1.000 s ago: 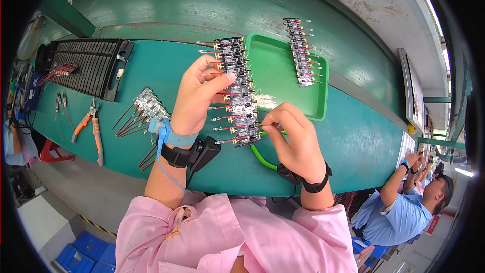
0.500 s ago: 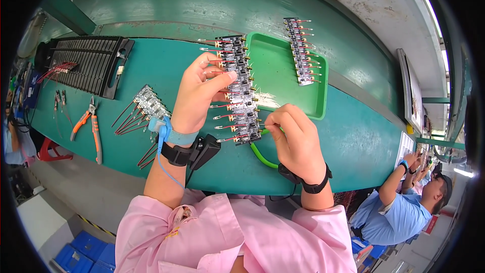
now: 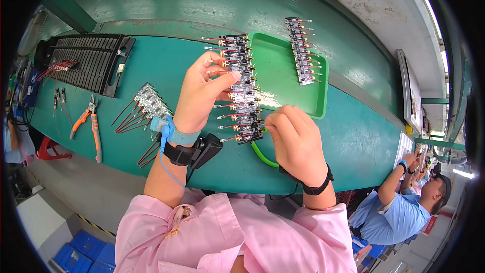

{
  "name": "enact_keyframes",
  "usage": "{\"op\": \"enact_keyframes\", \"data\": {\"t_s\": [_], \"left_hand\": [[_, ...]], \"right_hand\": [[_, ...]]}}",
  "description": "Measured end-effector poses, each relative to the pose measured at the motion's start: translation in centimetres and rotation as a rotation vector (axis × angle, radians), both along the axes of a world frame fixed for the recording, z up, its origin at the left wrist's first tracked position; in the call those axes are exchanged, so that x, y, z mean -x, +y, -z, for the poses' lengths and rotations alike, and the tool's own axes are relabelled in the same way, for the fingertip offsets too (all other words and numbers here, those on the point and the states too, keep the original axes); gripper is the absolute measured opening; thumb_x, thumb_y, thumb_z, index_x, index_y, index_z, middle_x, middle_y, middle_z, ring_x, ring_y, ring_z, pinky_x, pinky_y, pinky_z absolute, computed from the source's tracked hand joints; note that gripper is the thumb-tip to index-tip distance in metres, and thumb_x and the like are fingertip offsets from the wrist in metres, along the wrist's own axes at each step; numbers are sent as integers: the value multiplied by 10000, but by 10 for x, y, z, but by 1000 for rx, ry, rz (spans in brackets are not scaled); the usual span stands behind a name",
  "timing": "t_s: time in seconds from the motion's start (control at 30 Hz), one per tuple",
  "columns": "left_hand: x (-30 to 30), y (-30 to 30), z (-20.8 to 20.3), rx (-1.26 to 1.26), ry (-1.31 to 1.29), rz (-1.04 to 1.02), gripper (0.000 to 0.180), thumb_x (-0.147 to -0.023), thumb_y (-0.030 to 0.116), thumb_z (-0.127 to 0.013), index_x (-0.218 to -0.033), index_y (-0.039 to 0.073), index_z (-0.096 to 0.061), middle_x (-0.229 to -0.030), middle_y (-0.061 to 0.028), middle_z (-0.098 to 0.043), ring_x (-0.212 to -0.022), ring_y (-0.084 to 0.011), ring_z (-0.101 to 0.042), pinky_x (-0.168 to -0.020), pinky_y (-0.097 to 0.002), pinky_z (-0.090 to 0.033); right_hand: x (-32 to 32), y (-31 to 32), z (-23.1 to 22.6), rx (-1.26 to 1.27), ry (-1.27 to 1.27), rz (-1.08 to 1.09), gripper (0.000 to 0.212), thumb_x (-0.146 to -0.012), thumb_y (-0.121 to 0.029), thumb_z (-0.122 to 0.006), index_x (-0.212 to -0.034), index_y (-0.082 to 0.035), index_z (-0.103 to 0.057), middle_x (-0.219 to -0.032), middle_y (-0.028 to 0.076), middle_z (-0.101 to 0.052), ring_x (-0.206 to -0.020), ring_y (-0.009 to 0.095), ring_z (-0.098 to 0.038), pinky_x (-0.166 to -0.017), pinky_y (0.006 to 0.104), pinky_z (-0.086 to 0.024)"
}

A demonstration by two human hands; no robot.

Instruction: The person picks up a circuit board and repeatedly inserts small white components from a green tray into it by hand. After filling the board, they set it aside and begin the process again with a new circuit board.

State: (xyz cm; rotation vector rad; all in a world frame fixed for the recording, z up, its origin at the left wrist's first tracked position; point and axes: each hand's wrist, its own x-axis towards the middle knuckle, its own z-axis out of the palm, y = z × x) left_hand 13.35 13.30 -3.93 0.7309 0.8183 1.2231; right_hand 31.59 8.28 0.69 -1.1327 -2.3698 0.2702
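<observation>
My left hand (image 3: 204, 88) grips a long strip of small dark circuit boards (image 3: 241, 88) by its left side, thumb on top and fingers curled beneath. Short red wires with pale tips stick out from the strip's left side, and brass-coloured pins line its right. Close to the lower right edge of the strip, my right hand (image 3: 294, 139) is closed in a pinch. Whatever sits between its fingertips is too small to make out. Behind the strip lies a green tray (image 3: 323, 103) with a pile of thin white pieces (image 3: 268, 99).
A second board strip (image 3: 303, 53) rests across the tray's far edge. To the left are a wired board panel (image 3: 150, 102), orange-handled pliers (image 3: 96, 131) and a black slotted rack (image 3: 88, 63). A green band (image 3: 263, 155) curves below the strip. A co-worker (image 3: 399, 212) sits at right.
The board strip and my left hand have shifted slightly to the right. My right hand stays pinched near the strip's lower end; the thin thing seen at its fingertips no longer shows clearly.
</observation>
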Motion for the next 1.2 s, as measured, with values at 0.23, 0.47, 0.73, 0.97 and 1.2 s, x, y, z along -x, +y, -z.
{"op": "enact_keyframes", "data": {"t_s": [0.23,0.47,0.73,0.97,1.2], "left_hand": [[-1,0,-1,-1,-13,-2,172,-775,31,-613,-888,49,-486,-817,-40,-576,-698,-99,-580,-548,-238,-525],[-1,0,0,-1,1,4,171,-773,33,-617,-883,50,-486,-819,-40,-578,-691,-97,-581,-548,-236,-523],[-2,0,0,3,-2,6,178,-772,34,-620,-895,52,-492,-818,-36,-580,-688,-93,-580,-551,-229,-515],[-1,0,0,4,-3,13,181,-774,32,-619,-906,50,-495,-821,-38,-582,-696,-93,-582,-549,-226,-512],[-1,-1,-1,10,-15,5,193,-773,34,-618,-920,49,-494,-822,-39,-578,-691,-94,-578,-548,-228,-511]], "right_hand": [[0,1,1,-3,1,-9,179,-637,75,-597,-763,-1,-495,-714,97,-490,-622,265,-489,-546,336,-402],[1,0,1,-19,-32,-10,181,-631,78,-592,-763,0,-496,-707,96,-479,-612,264,-480,-541,338,-398],[0,0,1,-30,-59,0,184,-625,78,-587,-766,0,-498,-703,95,-474,-608,258,-477,-538,335,-395],[4,-2,-4,-58,-110,-1,187,-622,74,-588,-771,1,-501,-697,94,-466,-600,254,-471,-536,333,-389],[4,-1,-3,-39,-110,-3,181,-632,77,-580,-777,3,-502,-703,94,-471,-609,258,-478,-543,332,-393]]}}
